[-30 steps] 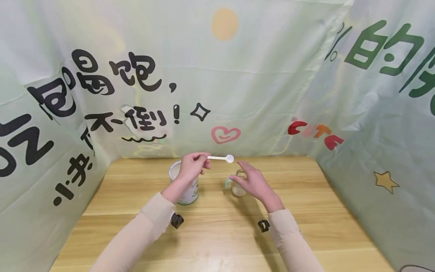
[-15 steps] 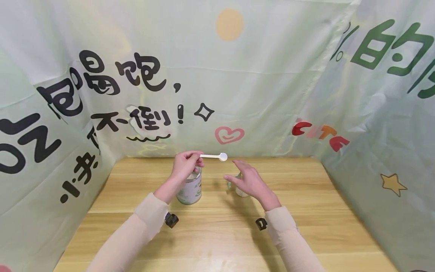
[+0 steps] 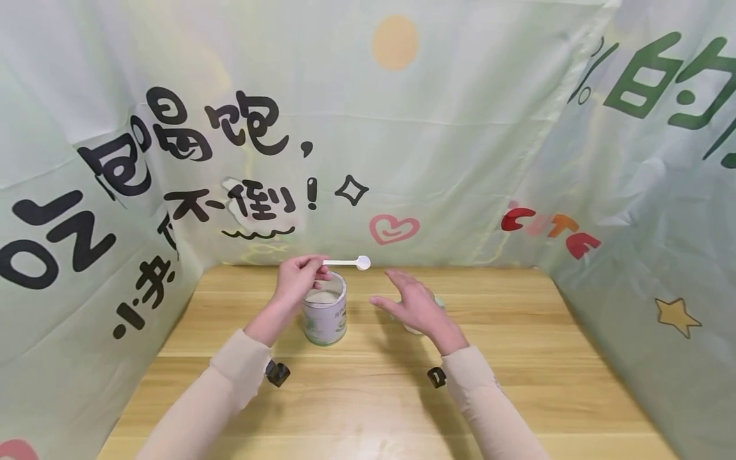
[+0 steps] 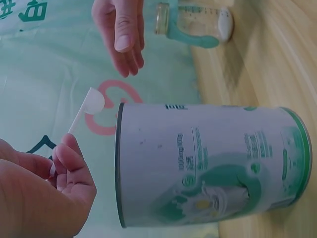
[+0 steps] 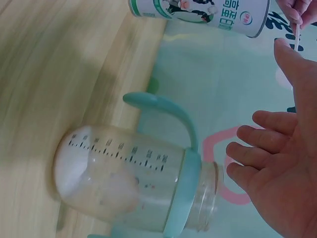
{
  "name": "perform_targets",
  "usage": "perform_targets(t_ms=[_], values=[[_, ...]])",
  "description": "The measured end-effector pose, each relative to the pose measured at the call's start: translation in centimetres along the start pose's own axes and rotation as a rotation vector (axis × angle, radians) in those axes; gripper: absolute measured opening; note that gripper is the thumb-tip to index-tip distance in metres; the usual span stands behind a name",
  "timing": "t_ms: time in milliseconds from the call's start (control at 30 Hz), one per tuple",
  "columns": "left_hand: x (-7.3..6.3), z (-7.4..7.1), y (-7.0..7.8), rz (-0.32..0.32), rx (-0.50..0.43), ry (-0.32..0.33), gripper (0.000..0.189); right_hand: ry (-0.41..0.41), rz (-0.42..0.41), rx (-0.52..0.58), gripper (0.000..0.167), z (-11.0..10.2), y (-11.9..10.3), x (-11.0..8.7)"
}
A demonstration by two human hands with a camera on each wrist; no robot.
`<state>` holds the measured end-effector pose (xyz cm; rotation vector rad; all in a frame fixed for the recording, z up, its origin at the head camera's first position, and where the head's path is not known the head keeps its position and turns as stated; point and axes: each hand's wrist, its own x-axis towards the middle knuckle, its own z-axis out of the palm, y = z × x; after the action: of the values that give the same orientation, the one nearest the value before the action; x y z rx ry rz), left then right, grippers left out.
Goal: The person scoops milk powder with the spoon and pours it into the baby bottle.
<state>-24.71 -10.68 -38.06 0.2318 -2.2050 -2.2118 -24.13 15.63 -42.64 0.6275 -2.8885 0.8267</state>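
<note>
My left hand (image 3: 297,279) pinches the handle of a small white measuring spoon (image 3: 348,262) and holds it level above an open white-and-green powder can (image 3: 325,316). The can stands upright on the wooden table (image 3: 368,396) with pale powder inside. In the left wrist view the spoon (image 4: 88,109) pokes out past the can's (image 4: 208,163) rim. My right hand (image 3: 415,306) hovers open with spread fingers just right of the can, above a clear baby bottle (image 5: 133,183) with teal handles and no cap. The bottle stands on the table, mostly hidden behind that hand in the head view.
Pale green printed cloth (image 3: 460,128) walls the table on the left, back and right. Bare wood lies in front of the can and bottle and toward the right edge. Small black wrist cameras (image 3: 277,372) sit under both sleeves.
My left hand has carried the spoon leftward, from over the bottle to over the can. The right hand has stayed open by the bottle. The head view has shifted a little.
</note>
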Motion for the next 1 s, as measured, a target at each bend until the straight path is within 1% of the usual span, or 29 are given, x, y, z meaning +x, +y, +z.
perform_targets(t_ms=[167, 367, 567, 867, 1000], values=[[-0.1, -0.8, -0.1, -0.009, 0.008, 0.019, 0.029, -0.009, -0.017, -0.017, 0.087, 0.3, -0.7, 0.3], [-0.3, -1.7, 0.0, -0.012, 0.010, 0.035, 0.027, -0.022, -0.044, -0.005, 0.088, 0.9, -1.6, 0.8], [-0.5, -2.4, 0.1, 0.001, 0.020, 0.046, 0.028, -0.025, -0.098, -0.011, 0.086, 1.6, -2.5, 1.3], [-0.8, -3.8, -0.3, 0.026, 0.037, 0.060, 0.030, -0.036, -0.148, 0.006, 0.086, 2.3, -3.5, 1.6], [-1.0, -4.6, -0.7, 0.018, 0.046, 0.069, 0.029, -0.050, -0.166, 0.010, 0.084, 2.6, -3.9, 1.8]])
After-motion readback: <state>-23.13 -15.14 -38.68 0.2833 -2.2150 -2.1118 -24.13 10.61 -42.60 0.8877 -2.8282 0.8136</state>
